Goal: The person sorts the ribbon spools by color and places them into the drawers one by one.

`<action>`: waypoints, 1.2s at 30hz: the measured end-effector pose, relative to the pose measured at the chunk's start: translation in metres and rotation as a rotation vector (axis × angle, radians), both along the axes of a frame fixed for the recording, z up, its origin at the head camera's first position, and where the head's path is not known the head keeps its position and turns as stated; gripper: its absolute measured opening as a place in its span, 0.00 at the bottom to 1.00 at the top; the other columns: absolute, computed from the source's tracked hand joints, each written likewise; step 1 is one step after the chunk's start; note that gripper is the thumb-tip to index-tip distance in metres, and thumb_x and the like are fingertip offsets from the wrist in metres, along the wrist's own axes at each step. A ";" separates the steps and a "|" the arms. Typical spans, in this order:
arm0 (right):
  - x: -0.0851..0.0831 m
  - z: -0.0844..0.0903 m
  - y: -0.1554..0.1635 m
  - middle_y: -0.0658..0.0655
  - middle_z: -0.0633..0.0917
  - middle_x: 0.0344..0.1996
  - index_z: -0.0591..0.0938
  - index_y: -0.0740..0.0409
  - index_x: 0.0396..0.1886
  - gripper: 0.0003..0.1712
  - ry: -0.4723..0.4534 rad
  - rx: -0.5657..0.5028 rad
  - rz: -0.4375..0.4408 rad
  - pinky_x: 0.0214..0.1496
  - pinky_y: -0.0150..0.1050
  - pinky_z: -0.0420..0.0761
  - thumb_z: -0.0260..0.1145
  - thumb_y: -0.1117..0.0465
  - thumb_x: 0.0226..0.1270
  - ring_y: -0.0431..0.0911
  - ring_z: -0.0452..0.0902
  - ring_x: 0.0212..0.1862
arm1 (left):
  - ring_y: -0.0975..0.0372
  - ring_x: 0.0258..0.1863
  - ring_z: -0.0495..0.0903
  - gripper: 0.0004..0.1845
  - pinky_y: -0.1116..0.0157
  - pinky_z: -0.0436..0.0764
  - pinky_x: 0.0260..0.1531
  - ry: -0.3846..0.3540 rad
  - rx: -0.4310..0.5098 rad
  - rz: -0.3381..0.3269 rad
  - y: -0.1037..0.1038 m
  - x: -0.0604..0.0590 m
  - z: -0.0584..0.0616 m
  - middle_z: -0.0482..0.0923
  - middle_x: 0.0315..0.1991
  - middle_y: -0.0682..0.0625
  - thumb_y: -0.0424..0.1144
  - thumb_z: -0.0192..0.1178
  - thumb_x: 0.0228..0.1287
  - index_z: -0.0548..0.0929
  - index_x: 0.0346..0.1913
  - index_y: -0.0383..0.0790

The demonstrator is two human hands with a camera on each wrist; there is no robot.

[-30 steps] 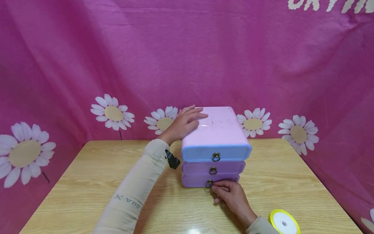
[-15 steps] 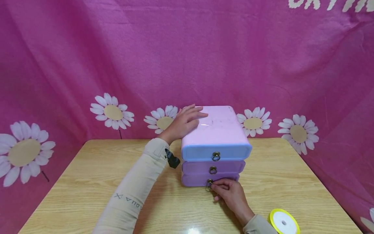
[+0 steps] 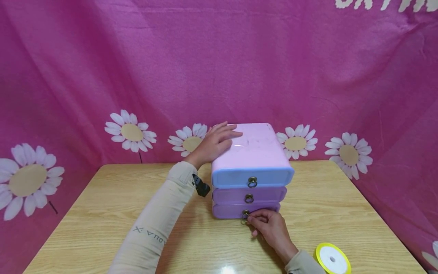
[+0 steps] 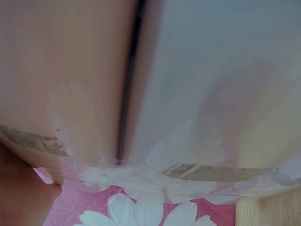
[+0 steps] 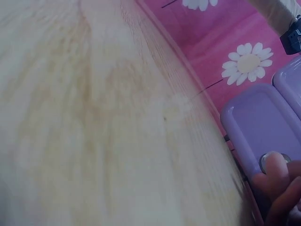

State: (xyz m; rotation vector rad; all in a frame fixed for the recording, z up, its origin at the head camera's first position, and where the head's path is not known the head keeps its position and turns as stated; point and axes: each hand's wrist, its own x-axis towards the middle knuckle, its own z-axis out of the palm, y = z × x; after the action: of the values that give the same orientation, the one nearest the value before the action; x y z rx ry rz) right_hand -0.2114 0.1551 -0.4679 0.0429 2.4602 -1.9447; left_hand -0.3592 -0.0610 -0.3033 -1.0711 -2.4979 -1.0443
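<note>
Nothing has shifted: right hand (image 3: 270, 228) pinches bottom ring (image 3: 245, 217); left hand (image 3: 213, 144), fingers flat, steadies cabinet (image 3: 254, 152). Pull straight outward.

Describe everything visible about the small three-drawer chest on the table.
The drawer chest looks like glossy plastic: pink top, blue top drawer, two purple drawers below, each with a metal ring pull, all shut. It stands upright on the wooden table near the pink daisy backdrop. The left hand rests on its top; the right hand pinches the bottom ring pull.
</note>
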 end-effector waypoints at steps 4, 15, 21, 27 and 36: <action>0.003 -0.002 0.000 0.59 0.87 0.25 0.85 0.66 0.33 0.07 -0.004 0.002 -0.002 0.13 0.29 0.68 0.71 0.66 0.57 0.44 0.78 0.15 | 0.55 0.74 0.49 0.21 0.42 0.39 0.69 -0.004 -0.001 -0.002 0.000 0.000 0.000 0.63 0.71 0.51 0.41 0.47 0.69 0.79 0.62 0.49; 0.014 -0.003 -0.001 0.58 0.87 0.24 0.86 0.64 0.33 0.07 -0.025 0.004 -0.022 0.14 0.28 0.68 0.72 0.63 0.58 0.45 0.77 0.14 | 0.56 0.75 0.48 0.21 0.42 0.39 0.69 -0.010 -0.017 -0.010 -0.001 -0.001 0.001 0.63 0.72 0.51 0.42 0.47 0.70 0.78 0.63 0.50; 0.021 -0.005 0.000 0.58 0.87 0.25 0.86 0.64 0.34 0.09 -0.004 -0.015 -0.011 0.13 0.28 0.67 0.72 0.62 0.57 0.45 0.77 0.13 | 0.57 0.75 0.46 0.22 0.43 0.39 0.70 -0.038 -0.057 0.006 -0.002 0.000 0.006 0.61 0.72 0.53 0.45 0.48 0.70 0.77 0.63 0.53; 0.030 -0.004 0.002 0.58 0.87 0.25 0.87 0.63 0.35 0.09 0.011 -0.019 -0.003 0.13 0.28 0.68 0.72 0.62 0.57 0.43 0.76 0.13 | 0.58 0.75 0.48 0.22 0.50 0.43 0.71 -0.075 -0.063 0.019 -0.002 0.001 0.013 0.62 0.71 0.54 0.45 0.50 0.67 0.79 0.62 0.54; 0.042 0.001 0.007 0.57 0.87 0.24 0.88 0.61 0.35 0.09 -0.012 0.036 0.005 0.12 0.29 0.69 0.72 0.61 0.57 0.42 0.76 0.13 | 0.57 0.72 0.53 0.21 0.53 0.54 0.69 -0.084 -0.105 0.028 -0.002 -0.001 0.021 0.65 0.70 0.53 0.45 0.52 0.64 0.81 0.59 0.54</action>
State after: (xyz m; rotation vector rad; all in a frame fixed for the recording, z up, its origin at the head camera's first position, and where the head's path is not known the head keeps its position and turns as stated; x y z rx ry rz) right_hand -0.1690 0.1623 -0.4671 0.0484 2.4852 -1.8917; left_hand -0.3605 -0.0629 -0.2823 -1.0372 -2.6533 -0.9792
